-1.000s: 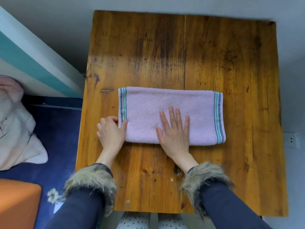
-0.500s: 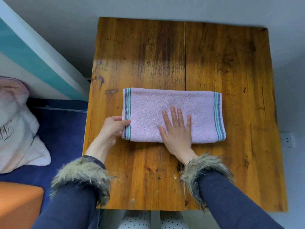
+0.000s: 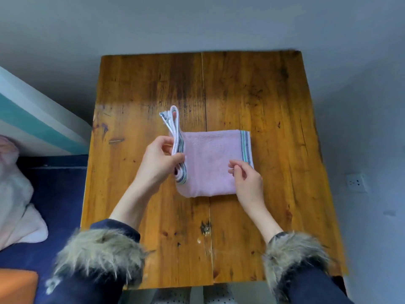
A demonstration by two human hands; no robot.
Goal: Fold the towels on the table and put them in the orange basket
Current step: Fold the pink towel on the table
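Left hand (image 3: 161, 159) grips towel (image 3: 210, 163) end, mid-fold; right hand (image 3: 246, 178), loosely open, touches towel. Lay it across, align stripes.

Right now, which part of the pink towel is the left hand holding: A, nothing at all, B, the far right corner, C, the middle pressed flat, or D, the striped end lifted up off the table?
D: the left hand pinches the striped end of the towel, raised off the table and partway over the rest.
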